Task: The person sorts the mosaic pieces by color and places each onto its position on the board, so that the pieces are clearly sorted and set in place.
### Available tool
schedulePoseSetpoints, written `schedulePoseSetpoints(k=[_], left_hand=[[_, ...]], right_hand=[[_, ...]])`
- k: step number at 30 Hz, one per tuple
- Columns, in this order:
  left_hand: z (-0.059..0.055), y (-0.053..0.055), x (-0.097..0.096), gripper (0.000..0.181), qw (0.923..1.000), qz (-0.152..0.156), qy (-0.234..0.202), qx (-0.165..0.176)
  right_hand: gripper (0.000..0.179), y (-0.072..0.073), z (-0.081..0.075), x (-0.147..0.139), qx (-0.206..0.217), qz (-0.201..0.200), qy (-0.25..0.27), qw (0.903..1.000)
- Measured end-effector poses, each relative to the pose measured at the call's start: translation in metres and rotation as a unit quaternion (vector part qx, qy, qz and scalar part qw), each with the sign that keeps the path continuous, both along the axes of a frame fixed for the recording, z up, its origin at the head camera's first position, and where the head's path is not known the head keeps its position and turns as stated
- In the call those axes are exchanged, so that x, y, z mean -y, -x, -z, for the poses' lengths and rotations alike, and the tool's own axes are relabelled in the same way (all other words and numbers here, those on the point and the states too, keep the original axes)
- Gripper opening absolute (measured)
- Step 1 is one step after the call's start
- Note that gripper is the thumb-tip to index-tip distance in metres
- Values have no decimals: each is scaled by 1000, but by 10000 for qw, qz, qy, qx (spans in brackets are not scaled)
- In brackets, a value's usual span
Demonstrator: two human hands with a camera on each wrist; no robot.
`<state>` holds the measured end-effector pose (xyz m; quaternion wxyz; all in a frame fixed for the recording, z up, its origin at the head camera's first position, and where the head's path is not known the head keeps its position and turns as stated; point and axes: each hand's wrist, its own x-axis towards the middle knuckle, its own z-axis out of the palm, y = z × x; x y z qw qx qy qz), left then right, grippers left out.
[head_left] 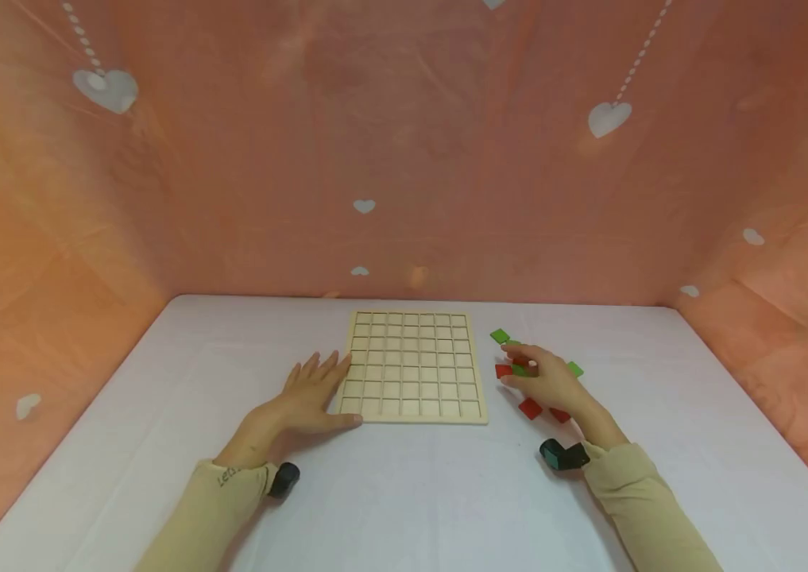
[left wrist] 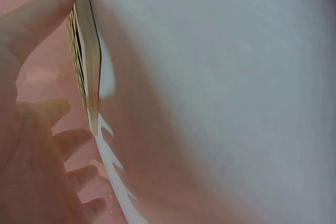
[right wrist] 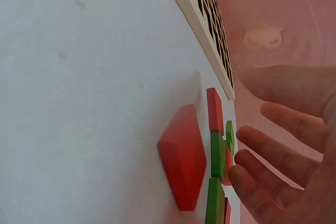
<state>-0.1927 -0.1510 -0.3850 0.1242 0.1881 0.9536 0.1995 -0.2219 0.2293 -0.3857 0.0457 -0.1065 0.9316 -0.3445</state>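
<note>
A pale wooden grid board [head_left: 411, 357] lies flat on the white table, its square cells bare. My left hand [head_left: 307, 401] rests at its lower left corner, fingers spread along the left edge and thumb on the near rim. In the left wrist view the thumb [left wrist: 39, 17] touches the board's edge [left wrist: 90, 51]. To the right of the board, my right hand [head_left: 550, 383] hovers above loose square tiles, thumb and fingers apart with nothing between them. A red tile [head_left: 530, 408] and a green tile [head_left: 500, 336] show beside it; the hand covers others. In the right wrist view a red tile [right wrist: 182, 156] appears nearest.
A white cloth covers the table [head_left: 404, 492]. Behind it hangs a pink-orange curtain [head_left: 418, 159] with white hearts, which also closes both sides. Each wrist wears a small black camera, one by the left sleeve [head_left: 284, 481] and one by the right [head_left: 562, 455].
</note>
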Motion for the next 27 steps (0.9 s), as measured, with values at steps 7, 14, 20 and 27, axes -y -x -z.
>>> schedulePoseSetpoints(k=[7,14,20,27], left_hand=[[0,-1,-2,97,9996,-74,100,268],[-1,-2,-6,98,9989,-28,217,417],[0,-1,-7,97,9986,4,285,453],[1,0,-6,98,9982,77,307,500]], right_hand=[[44,2,0,1,5,3,77,10000],[41,5,0,-2,279,24,179,9994],[41,6,2,-2,466,78,129,9988],[38,9,2,-4,400,-5,228,9989]])
